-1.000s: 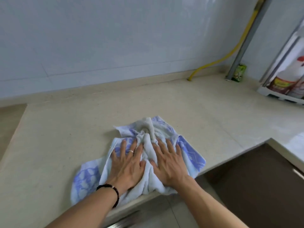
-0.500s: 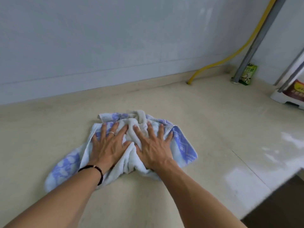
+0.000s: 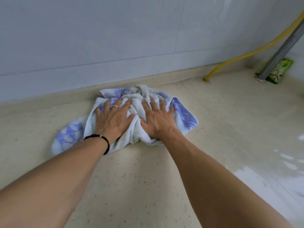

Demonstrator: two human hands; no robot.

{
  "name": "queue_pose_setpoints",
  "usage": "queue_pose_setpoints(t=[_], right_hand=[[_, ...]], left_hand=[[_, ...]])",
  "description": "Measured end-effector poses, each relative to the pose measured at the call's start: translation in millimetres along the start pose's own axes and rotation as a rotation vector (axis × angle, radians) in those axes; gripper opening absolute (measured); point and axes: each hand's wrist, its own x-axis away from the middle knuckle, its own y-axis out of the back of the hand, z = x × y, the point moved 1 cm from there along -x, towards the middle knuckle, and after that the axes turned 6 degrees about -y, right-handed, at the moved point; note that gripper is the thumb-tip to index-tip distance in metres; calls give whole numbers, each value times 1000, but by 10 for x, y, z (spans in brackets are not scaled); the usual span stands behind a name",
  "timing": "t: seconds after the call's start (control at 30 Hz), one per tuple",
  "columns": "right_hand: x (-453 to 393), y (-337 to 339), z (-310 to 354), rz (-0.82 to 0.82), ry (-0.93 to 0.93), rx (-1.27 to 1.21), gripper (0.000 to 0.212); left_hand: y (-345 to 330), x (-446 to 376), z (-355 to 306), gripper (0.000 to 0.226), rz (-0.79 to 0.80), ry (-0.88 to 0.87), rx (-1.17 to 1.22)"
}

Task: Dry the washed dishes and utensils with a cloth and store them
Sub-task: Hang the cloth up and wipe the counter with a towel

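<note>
Cloth (image 3: 182,116) bunched, left hand (image 3: 113,120), right hand (image 3: 158,120) flat atop

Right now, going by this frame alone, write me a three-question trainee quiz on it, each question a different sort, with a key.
1. True or false: both hands lie flat on the cloth.
2. Which hand wears a ring? A) left hand B) right hand C) neither
3. Fill in: the yellow hose meets the countertop near the back ____.

Key: 1 true; 2 A; 3 wall.
</note>
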Motion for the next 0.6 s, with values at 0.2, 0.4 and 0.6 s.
queue_pose_setpoints(t=[0.2,0.4,0.6], right_hand=[[1224,-2,-392,7,28,-9,71],[2745,12,-1004,59,41,-29,74],[3271,65,-1361,101,48,11,75]], left_hand=[[66,1054,-722,65,75,-34,15],[115,2346,-1758,70,137,-39,37],[132,2783,-2278,89,171,-23,-2]])
